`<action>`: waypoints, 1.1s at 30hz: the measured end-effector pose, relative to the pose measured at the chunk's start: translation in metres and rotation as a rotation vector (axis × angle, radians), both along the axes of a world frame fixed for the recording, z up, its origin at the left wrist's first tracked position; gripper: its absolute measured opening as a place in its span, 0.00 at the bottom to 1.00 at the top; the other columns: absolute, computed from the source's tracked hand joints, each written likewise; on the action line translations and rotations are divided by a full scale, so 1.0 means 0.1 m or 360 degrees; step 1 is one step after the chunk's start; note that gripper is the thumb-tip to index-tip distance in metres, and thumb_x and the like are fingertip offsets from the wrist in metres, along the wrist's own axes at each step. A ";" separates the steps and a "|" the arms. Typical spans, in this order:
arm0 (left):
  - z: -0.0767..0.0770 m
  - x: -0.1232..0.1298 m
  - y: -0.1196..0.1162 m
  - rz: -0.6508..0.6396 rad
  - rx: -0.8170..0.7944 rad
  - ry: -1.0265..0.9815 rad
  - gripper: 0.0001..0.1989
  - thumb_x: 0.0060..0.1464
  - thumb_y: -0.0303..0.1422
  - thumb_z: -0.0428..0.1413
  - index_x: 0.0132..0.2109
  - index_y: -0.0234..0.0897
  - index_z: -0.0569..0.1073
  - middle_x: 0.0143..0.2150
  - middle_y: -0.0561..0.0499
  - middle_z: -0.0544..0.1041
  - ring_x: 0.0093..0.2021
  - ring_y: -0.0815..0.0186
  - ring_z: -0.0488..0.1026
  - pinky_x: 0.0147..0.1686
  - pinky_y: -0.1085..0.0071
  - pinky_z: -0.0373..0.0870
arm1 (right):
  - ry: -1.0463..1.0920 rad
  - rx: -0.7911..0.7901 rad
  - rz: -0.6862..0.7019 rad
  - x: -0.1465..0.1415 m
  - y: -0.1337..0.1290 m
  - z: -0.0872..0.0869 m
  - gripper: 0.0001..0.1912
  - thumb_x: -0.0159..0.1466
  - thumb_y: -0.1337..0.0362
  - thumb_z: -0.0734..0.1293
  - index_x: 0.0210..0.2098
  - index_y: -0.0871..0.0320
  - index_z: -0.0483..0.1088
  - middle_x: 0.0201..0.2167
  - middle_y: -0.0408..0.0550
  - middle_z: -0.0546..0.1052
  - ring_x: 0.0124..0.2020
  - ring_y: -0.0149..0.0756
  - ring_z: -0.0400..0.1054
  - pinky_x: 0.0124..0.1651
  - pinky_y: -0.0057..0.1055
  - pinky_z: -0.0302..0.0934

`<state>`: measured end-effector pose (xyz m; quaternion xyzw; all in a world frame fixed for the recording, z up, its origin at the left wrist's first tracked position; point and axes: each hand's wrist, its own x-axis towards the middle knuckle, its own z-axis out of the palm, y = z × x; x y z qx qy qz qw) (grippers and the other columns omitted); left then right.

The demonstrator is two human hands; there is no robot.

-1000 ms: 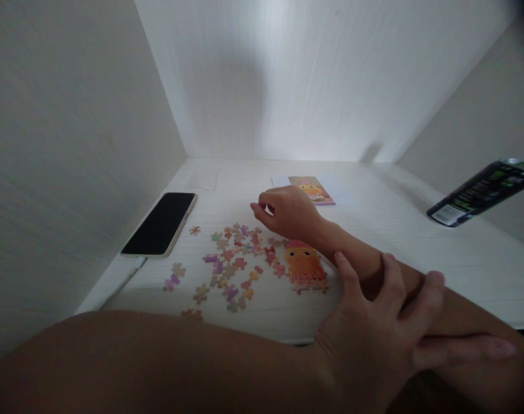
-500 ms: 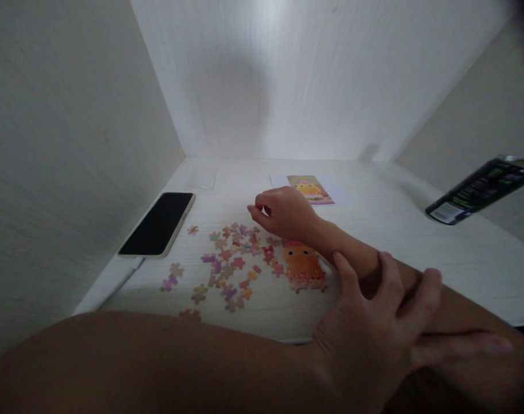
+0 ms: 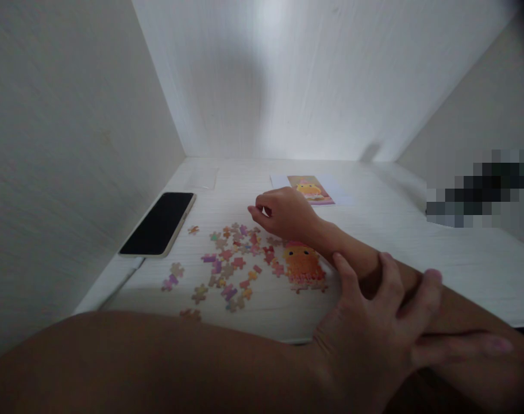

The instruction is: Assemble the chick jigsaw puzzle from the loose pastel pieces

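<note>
My left hand [image 3: 374, 322] reaches across from the left and lies on my right forearm, its fingers spread. My right hand [image 3: 283, 213] is curled above the white table, with a small gap between thumb and fingers and no object visible in it. Loose puzzle pieces [image 3: 238, 263] in pink, purple, yellow and beige lie to the left of and below my right hand. A joined puzzle section [image 3: 304, 267] showing an orange figure with two eyes sits under my right wrist, its upper right edge hidden. Behind my right hand is a picture card [image 3: 311, 191] with a yellow figure.
A phone [image 3: 158, 224] with a cable [image 3: 119, 283] lies at the left near the side wall. A clear plastic sheet [image 3: 203, 178] is at the back left. At the right edge, a dark, pixelated object [image 3: 481, 187] stands tilted in view. White walls [image 3: 313, 80] enclose the table.
</note>
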<state>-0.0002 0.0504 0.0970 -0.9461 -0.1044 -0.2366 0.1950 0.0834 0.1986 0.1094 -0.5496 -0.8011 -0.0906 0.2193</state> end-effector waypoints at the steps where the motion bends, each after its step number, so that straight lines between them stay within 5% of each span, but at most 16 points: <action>1: 0.01 0.00 0.00 0.0003 0.0004 -0.0006 0.28 0.69 0.44 0.45 0.71 0.72 0.49 0.73 0.46 0.55 0.69 0.44 0.60 0.49 0.43 0.76 | 0.0000 -0.0006 -0.0002 0.00 0.00 0.00 0.20 0.68 0.57 0.61 0.25 0.59 0.74 0.23 0.46 0.74 0.25 0.30 0.53 0.32 0.34 0.43; 17: 0.00 -0.02 0.04 -0.0011 0.0098 -0.0020 0.29 0.70 0.40 0.43 0.72 0.71 0.45 0.73 0.46 0.56 0.68 0.45 0.62 0.48 0.48 0.77 | -0.0001 -0.0056 -0.0020 -0.01 0.00 0.02 0.20 0.69 0.57 0.61 0.26 0.59 0.73 0.24 0.47 0.74 0.25 0.30 0.55 0.32 0.34 0.43; 24: 0.00 0.00 0.04 -0.0062 -0.0009 0.0002 0.29 0.67 0.46 0.49 0.71 0.71 0.50 0.73 0.45 0.56 0.69 0.41 0.60 0.55 0.28 0.68 | 0.0009 -0.0090 -0.0004 -0.02 -0.01 0.03 0.20 0.69 0.57 0.61 0.27 0.59 0.75 0.24 0.47 0.74 0.25 0.30 0.55 0.34 0.33 0.45; 33: -0.02 0.02 0.02 -0.0036 -0.0029 -0.0002 0.30 0.68 0.42 0.49 0.71 0.71 0.49 0.74 0.45 0.55 0.69 0.42 0.59 0.50 0.34 0.73 | -0.0012 -0.0092 -0.0006 -0.03 0.01 -0.01 0.20 0.69 0.56 0.61 0.28 0.59 0.77 0.25 0.48 0.76 0.25 0.30 0.55 0.32 0.34 0.43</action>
